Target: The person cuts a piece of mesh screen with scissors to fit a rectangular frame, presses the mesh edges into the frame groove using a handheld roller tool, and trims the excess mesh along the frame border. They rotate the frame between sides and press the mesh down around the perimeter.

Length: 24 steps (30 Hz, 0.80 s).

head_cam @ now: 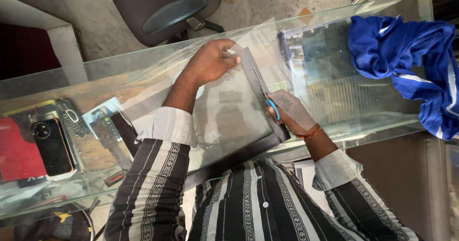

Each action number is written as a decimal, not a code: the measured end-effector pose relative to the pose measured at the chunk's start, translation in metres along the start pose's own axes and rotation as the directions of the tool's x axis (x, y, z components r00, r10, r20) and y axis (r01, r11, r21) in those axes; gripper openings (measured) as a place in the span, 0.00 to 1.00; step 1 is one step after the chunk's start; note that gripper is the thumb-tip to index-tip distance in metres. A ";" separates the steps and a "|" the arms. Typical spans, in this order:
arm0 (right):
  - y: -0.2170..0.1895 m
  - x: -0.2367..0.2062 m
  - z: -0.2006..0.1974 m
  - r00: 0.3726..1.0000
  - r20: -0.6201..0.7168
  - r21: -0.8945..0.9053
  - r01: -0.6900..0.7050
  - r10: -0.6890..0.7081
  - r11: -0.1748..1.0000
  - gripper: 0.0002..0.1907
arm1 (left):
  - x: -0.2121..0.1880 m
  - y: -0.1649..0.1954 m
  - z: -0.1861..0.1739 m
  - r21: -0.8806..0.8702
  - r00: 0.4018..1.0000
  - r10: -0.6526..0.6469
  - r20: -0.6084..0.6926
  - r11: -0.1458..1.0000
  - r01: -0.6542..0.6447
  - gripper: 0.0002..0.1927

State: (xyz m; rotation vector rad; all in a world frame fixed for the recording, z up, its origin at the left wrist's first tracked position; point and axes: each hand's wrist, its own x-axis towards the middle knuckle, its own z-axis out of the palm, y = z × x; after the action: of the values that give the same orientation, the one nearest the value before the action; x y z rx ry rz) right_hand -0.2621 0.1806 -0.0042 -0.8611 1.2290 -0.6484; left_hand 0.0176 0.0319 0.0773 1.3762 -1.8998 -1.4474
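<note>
A sheet of fine grey mesh [224,102] lies spread over a glass counter [143,61]. My left hand [208,61] pinches the mesh near its far edge and holds it taut. My right hand [291,112], partly veiled by a flap of mesh, grips scissors with blue handles [272,108]. Their blades [259,81] run along a cut line in the mesh, pointing away from me. Both sleeves are striped black and white, with pale cuffs.
A crumpled blue cloth [406,59] lies at the counter's right end. Under the glass at the left sit a black phone [50,145], a red case [16,155] and small packaged items [103,119]. A dark office chair [162,9] stands beyond the counter.
</note>
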 end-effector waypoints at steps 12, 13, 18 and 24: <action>-0.010 -0.005 0.015 0.984 0.123 0.188 0.101 -0.126 0.977 0.19 | -0.002 0.001 -0.003 -0.048 0.999 0.022 0.032 0.999 -0.021 0.16; -0.012 -0.005 0.015 0.980 0.137 0.178 0.120 -0.146 0.977 0.19 | -0.003 0.002 -0.003 -0.057 0.999 -0.023 0.044 0.998 0.026 0.16; -0.028 -0.003 0.019 0.996 0.064 0.029 0.055 -0.057 0.998 0.19 | -0.004 0.006 -0.005 -0.092 0.993 -0.096 0.071 0.991 0.102 0.15; -0.030 -0.002 0.029 0.994 0.051 0.078 0.090 -0.094 0.993 0.21 | -0.005 0.003 -0.008 -0.041 0.996 -0.069 0.061 0.997 0.072 0.15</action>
State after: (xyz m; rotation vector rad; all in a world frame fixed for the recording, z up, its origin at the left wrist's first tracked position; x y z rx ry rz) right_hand -0.2338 0.1726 0.0250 -0.8708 1.1138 -0.7361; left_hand 0.0244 0.0320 0.0842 1.4083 -1.8614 -1.5706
